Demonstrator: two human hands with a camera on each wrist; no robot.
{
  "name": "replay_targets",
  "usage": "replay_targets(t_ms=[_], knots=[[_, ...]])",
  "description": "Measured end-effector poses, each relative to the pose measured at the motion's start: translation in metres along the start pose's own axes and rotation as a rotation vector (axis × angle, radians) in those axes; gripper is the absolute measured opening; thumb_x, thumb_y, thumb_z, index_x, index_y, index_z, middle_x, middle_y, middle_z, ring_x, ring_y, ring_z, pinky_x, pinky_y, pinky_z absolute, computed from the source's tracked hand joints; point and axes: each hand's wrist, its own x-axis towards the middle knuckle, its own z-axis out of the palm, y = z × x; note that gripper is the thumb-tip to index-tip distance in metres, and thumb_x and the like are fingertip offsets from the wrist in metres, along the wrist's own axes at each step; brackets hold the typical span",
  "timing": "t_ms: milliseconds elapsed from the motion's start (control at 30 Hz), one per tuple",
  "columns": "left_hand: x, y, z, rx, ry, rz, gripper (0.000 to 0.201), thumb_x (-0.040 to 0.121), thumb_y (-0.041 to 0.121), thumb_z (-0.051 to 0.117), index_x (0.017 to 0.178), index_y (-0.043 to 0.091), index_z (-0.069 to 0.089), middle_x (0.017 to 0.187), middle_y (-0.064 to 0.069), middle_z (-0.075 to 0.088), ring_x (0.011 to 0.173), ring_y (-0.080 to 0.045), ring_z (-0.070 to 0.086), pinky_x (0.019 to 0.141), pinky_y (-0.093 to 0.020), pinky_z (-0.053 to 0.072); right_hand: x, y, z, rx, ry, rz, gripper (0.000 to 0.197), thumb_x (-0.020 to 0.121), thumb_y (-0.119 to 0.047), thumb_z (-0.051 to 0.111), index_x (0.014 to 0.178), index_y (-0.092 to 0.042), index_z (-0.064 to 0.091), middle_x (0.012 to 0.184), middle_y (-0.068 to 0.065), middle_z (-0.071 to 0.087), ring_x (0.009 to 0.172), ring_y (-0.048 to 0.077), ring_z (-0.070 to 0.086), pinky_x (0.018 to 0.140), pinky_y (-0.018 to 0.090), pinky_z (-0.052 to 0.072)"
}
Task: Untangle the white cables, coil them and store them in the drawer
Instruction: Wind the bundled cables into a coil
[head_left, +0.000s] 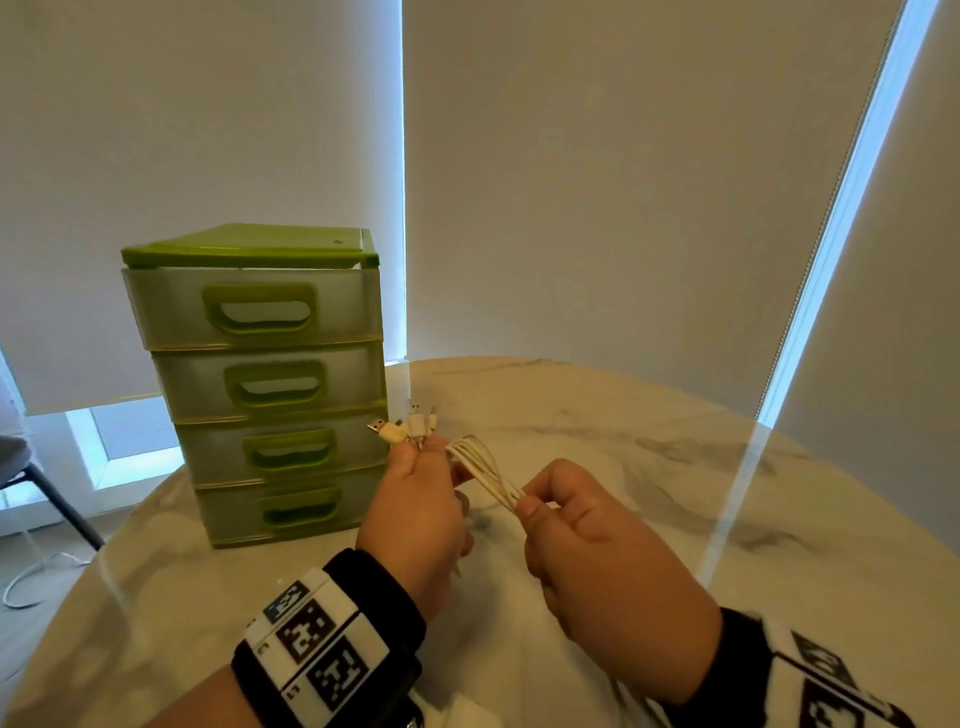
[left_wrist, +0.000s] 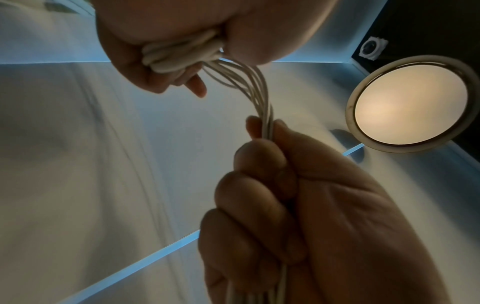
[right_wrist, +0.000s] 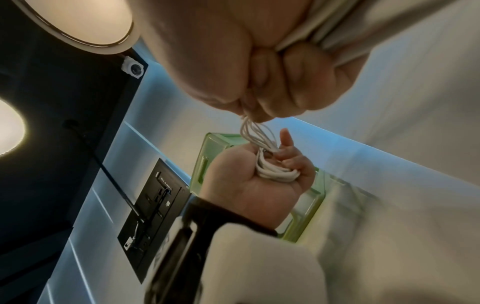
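Closest in, the right hand (head_left: 597, 535) has thumb and forefinger pinched tight on a bundle of white cables (head_left: 485, 475), with the other fingers curled in behind. Just beyond it, the left hand (head_left: 415, 499) is closed in a fist around the other end of the same bundle. From the right wrist view you can see looped turns of cable packed into that left palm, so it looks like coiling is under way. The USB plugs (head_left: 400, 426) poke up out of the top of the left fist, splayed apart. Between the two hands the strands fan out and then converge into the right pinch, all held in the air above the marble table (head_left: 649, 431).

Further back and to the left stands the green drawer unit (head_left: 265, 384), four drawers, every one shut as far as I can see.

Now the risks. Those strands are loose in the middle; pull too hard and they could cross into a knot. Ease the left fist and the turns could spring open. And both hands are full, so a drawer needs opening one-handed, which could topple the coil or nudge the unit.
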Motion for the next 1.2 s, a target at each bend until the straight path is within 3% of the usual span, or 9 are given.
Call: replay_targets(t_ms=[267,367,533,600,700,800,867,1067,1200], knots=[[-0.007,0.000,0.002,0.063,-0.037,-0.092,0.068,0.092,0.071,0.032,0.082,0.011,0.062,0.064,-0.005,0.050,0.061,-0.019,0.044,0.056,-0.033,0.038,-0.001,0.002,-0.001,-0.085,0.004,-0.009,0.016,0.098,-0.034,0.047,0.083,-0.030,0.051,0.054,-0.001,0.047,0.042,0.011,0.036,0.049,0.030,0.031],[-0.015,0.002,0.003,0.061,-0.131,-0.136,0.077,0.075,0.083,0.037,0.094,0.013,0.061,0.067,-0.006,0.048,0.062,-0.017,0.045,0.059,-0.032,0.040,-0.002,0.001,0.001,-0.116,0.004,-0.020,0.015,0.098,-0.036,0.048,0.084,-0.032,0.051,0.056,0.001,0.048,0.043,0.011,0.037,0.052,0.031,0.033],[-0.019,-0.005,0.006,0.060,-0.236,-0.116,0.103,0.045,0.088,0.062,0.125,0.024,0.055,0.110,-0.017,0.059,0.097,-0.027,0.060,0.081,-0.042,0.047,-0.005,-0.002,0.004,-0.199,-0.021,-0.101,0.019,0.099,-0.033,0.049,0.080,-0.029,0.051,0.056,-0.012,0.057,0.046,0.003,0.046,0.050,0.018,0.035],[-0.020,-0.005,0.005,0.031,-0.227,-0.106,0.105,0.038,0.082,0.075,0.124,0.024,0.054,0.107,-0.014,0.059,0.090,-0.028,0.061,0.080,-0.041,0.047,-0.006,-0.005,0.005,-0.222,-0.059,-0.140,0.022,0.099,-0.027,0.050,0.078,-0.029,0.050,0.060,-0.028,0.059,0.055,-0.006,0.052,0.053,0.010,0.039],[-0.020,-0.007,0.006,0.011,-0.254,-0.145,0.110,0.041,0.064,0.086,0.137,0.027,0.047,0.136,-0.027,0.053,0.121,-0.045,0.056,0.102,-0.058,0.043,-0.007,-0.005,0.008,-0.250,-0.094,-0.186,0.022,0.099,-0.023,0.051,0.081,-0.036,0.054,0.074,-0.032,0.063,0.073,-0.012,0.058,0.063,0.005,0.042],[-0.018,-0.004,-0.001,-0.079,-0.297,-0.194,0.088,0.045,0.062,0.086,0.111,0.012,0.058,0.093,-0.022,0.059,0.076,-0.033,0.064,0.071,-0.042,0.053,-0.007,-0.003,0.008,-0.313,-0.090,-0.217,0.019,0.097,-0.028,0.052,0.082,-0.039,0.055,0.084,-0.020,0.065,0.083,-0.004,0.059,0.068,0.010,0.043],[-0.017,-0.004,-0.004,-0.163,-0.318,-0.234,0.072,0.049,0.061,0.084,0.095,0.012,0.058,0.070,-0.007,0.047,0.054,-0.020,0.048,0.056,-0.032,0.041,-0.007,-0.001,0.009,-0.338,-0.100,-0.245,0.020,0.097,-0.027,0.052,0.081,-0.038,0.053,0.089,-0.015,0.067,0.085,0.000,0.060,0.070,0.012,0.044],[-0.015,-0.013,0.002,-0.206,-0.165,-0.119,0.006,0.091,0.012,0.061,0.091,0.015,0.055,0.069,-0.004,0.051,0.049,-0.012,0.047,0.045,-0.023,0.041,-0.016,-0.008,0.011,-0.176,-0.225,-0.199,0.016,0.096,-0.011,0.051,0.090,-0.023,0.059,0.072,-0.013,0.065,0.062,0.000,0.058,0.058,0.011,0.042],[-0.008,-0.007,0.002,-0.347,-0.171,-0.073,0.016,0.095,0.008,0.049,0.085,0.020,0.052,0.068,-0.003,0.049,0.053,-0.016,0.043,0.050,-0.026,0.035,-0.021,-0.010,-0.010,0.032,-0.525,0.055,0.044,0.099,-0.012,0.050,0.127,-0.046,0.052,0.096,0.005,0.073,0.070,0.017,0.060,0.073,0.029,0.052]])
